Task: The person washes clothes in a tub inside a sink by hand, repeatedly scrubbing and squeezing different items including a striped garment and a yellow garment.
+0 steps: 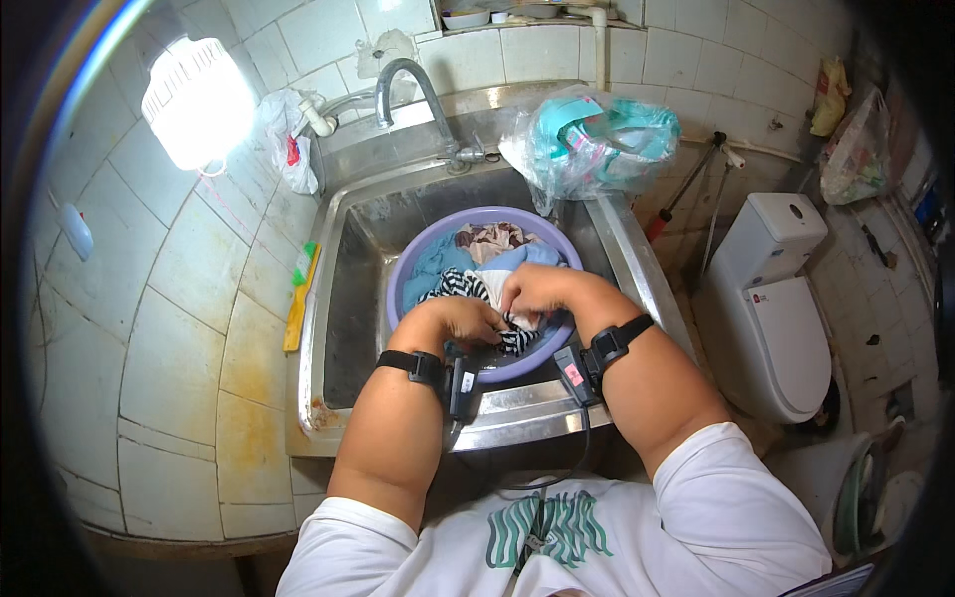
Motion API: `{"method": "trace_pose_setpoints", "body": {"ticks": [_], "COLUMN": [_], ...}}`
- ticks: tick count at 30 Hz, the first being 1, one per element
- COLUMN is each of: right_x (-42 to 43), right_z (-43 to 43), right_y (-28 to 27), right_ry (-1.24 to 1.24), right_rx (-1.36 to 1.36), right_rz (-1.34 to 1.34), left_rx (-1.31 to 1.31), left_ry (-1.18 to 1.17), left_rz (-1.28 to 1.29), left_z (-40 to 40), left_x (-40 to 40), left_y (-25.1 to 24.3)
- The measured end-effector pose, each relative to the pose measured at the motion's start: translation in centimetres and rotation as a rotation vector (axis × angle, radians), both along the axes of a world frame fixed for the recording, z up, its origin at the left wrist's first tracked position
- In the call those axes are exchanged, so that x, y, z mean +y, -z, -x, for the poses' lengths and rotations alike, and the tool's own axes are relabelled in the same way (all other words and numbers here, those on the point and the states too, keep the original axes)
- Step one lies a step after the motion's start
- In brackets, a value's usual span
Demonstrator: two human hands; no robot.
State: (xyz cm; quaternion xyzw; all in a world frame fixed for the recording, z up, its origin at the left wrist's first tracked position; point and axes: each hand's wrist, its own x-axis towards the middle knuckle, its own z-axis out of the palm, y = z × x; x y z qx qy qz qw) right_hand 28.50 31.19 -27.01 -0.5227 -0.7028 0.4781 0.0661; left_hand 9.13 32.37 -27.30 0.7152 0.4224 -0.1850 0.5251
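A purple plastic basin (pixel 398 263) sits in the stainless steel sink (pixel 358 298), filled with wet clothes. My left hand (pixel 471 321) grips a black-and-white striped cloth (pixel 520 341) near the basin's front. Beside it, my right hand (pixel 531 289) pinches white fabric (pixel 494 283) that appears joined to the striped piece. Behind my hands lie a teal cloth (pixel 440 265), a light blue cloth (pixel 518 257) and a cream-and-maroon patterned cloth (pixel 492 239). My fingertips are partly hidden by the fabric.
A curved chrome faucet (pixel 418 74) rises behind the basin. Clear plastic packaging with teal contents (pixel 597 142) rests on the sink's back right corner. A yellow-handled brush (pixel 301 298) leans along the left rim. To the right stands a white toilet (pixel 783 321); a bright lamp (pixel 198 104) hangs at left.
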Motion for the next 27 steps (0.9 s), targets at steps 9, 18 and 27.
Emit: {"method": "trace_pose_setpoints", "body": {"ticks": [9, 18, 27], "right_x": [0.8, 1.8, 0.5], "right_z": [0.2, -0.7, -0.7], "right_y": [2.7, 5.5, 1.5], "right_ry": [-0.311, -0.356, -0.359], "right_rx": [-0.56, -0.397, -0.368], "right_rz": [0.268, 0.383, 0.222], "left_rx": [-0.065, 0.069, 0.046], "left_ry": [0.069, 0.285, -0.052], "left_rz": [0.253, 0.133, -0.108], "left_z": [-0.1, -1.3, 0.1], "left_x": [0.2, 0.0, -0.4], "left_y": [1.2, 0.6, -1.1]}}
